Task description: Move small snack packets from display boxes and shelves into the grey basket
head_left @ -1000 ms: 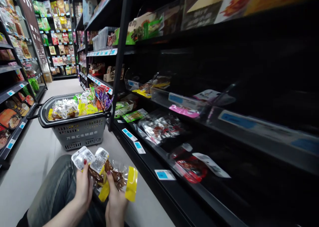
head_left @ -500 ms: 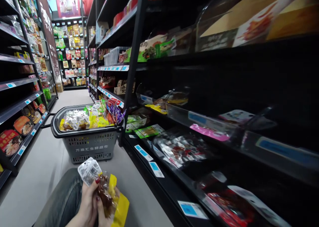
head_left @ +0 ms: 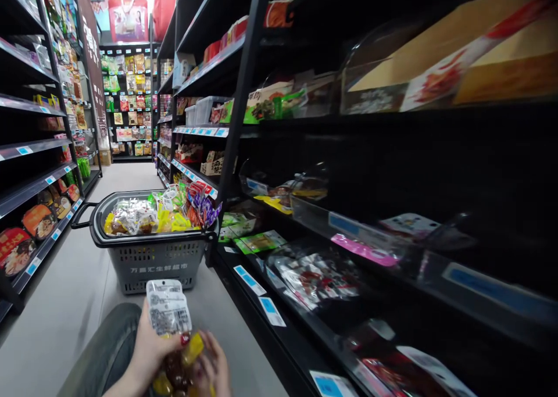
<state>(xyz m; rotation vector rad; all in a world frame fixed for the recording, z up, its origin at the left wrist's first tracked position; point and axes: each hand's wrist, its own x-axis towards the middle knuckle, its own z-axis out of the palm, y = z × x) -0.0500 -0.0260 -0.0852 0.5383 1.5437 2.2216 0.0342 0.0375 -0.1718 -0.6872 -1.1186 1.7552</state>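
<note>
Both my hands are low in the picture, over my jeans-clad knee (head_left: 104,350). My left hand (head_left: 150,350) is closed on a stack of clear snack packets (head_left: 169,315) with white label ends, brown food and yellow ends, thumb on top. My right hand (head_left: 214,367) is curled against the packets' lower right side, fingers wrapped on them. Just ahead on the floor stands a grey shopping basket (head_left: 150,257) heaped with several packaged snacks.
A black store shelf unit (head_left: 305,304) runs along my right, with price tags and scattered packets on its low shelves. Another shelf run (head_left: 30,211) lines the left. The grey aisle floor (head_left: 65,304) leads to stocked shelves at the far end.
The packets, first fanned out between both hands, have been gathered into one stack. The view has tilted up, so hands and packets sit lower in the picture.
</note>
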